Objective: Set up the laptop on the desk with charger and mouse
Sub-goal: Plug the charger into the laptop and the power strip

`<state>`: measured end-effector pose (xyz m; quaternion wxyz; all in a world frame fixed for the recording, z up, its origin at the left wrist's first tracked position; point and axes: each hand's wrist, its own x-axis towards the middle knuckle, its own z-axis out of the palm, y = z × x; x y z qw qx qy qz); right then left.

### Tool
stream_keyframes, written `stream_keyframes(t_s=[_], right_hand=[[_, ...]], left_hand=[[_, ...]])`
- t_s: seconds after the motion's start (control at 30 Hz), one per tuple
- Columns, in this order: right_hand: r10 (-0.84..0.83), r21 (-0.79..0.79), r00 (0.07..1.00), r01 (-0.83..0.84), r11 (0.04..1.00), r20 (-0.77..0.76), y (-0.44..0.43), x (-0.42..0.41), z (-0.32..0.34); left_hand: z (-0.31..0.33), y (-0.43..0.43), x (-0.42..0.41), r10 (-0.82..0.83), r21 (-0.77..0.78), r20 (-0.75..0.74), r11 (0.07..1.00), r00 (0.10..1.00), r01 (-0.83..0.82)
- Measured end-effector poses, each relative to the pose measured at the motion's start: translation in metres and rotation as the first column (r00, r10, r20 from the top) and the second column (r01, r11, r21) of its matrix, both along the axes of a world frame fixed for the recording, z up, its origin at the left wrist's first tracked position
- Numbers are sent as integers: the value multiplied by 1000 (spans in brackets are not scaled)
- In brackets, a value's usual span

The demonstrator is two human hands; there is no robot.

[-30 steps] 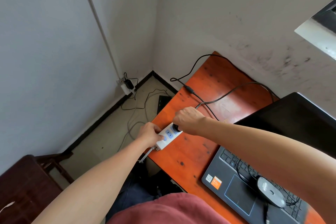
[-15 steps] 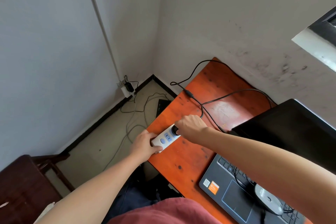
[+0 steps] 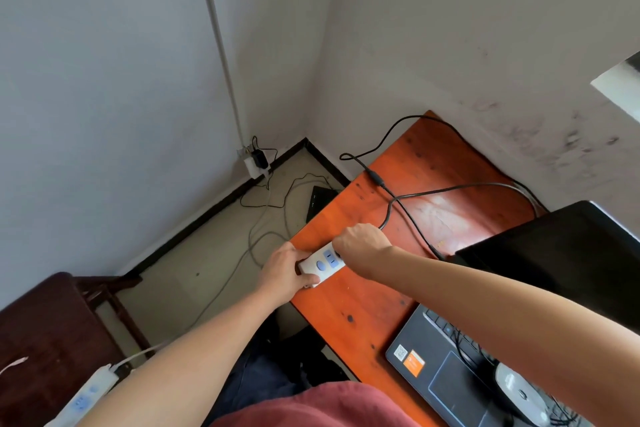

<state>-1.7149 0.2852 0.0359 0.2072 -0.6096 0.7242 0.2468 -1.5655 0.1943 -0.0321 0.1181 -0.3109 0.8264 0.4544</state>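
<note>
The orange wooden table point(image 3: 374, 308) lies under the left grip point(image 3: 285, 270) and the right grip point(image 3: 360, 241) and stretches away to their right; on it, right of the right grip, the black laptop point(image 3: 568, 263) stands open, its screen dark; left of the left grip and lower stands a dark wooden chair point(image 3: 45, 333); the white power strip point(image 3: 323, 264) lies at the table's left edge between the grips; the left grip is wrapped round its near end; the right grip is curled tight over the mostly hidden charger plug point(image 3: 338, 255) at its far end; the black charger cable point(image 3: 450, 188) runs beyond the right grip toward the laptop; the pale mouse point(image 3: 519, 392) rests on the laptop's keyboard, well right of both grips, its cord bundled about it.
</note>
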Motion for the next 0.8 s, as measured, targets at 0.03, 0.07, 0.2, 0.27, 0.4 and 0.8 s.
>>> stream_keyframes(t_s=[0.03,0.07,0.2,0.27,0.4,0.8], right_hand=[[-2,-2,1000,2,1000,3,-1,0,-1],[-8,-10,1000,8,1000,9,-1,-1,-3],[-28,-63,998,31,998,54,3,-7,-7],[-42,-77,997,47,996,62,8,-7,-9],[-85,-91,995,89,992,47,12,-6,-16],[-320,-591,947,242,769,-30,65,16,10]], left_hand=[[-1,0,0,5,3,-1,1000,1000,-5],[-3,-1,0,8,5,0,1000,1000,-8],[-8,-5,2,2,10,4,1000,1000,-2],[-10,-4,1,-2,11,7,1000,1000,2],[-10,-1,0,13,-21,33,1000,999,-12],[19,10,-9,-184,-497,123,839,975,221]])
